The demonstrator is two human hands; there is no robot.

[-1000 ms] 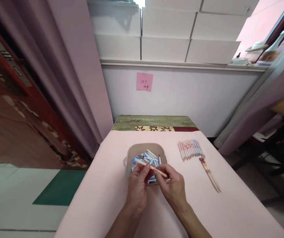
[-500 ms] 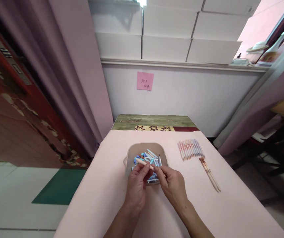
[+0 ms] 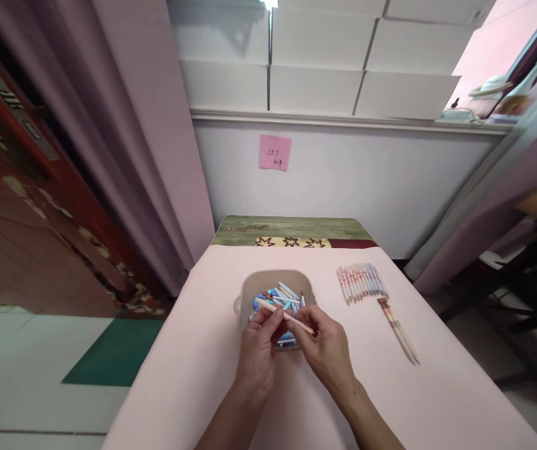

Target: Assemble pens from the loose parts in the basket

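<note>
My left hand [image 3: 256, 353] pinches a slim pale pen [image 3: 268, 306] near its middle, between thumb and fingers. The pen lies slantwise above the near part of a beige plastic box [image 3: 244, 289], its brownish end pointing down to the right. My right hand [image 3: 327, 340] is closed around that brownish end, thumb and fingers on either side of it. Inside the box are pale blue and white pen barrels [image 3: 289, 290] and small blue and brown pieces [image 3: 264, 296], partly hidden by my hands.
To the right of the box lies a row of several pens [image 3: 362, 282], side by side. Just nearer are a few pale pens with brown ends [image 3: 398, 331]. A pink cloth [image 3: 202, 350] covers the table, and a wall with a pink note [image 3: 274, 153] stands behind.
My right hand's fingers have shifted on the pen, and its brownish end now shows between them. My left hand keeps its hold in nearly the same place.
</note>
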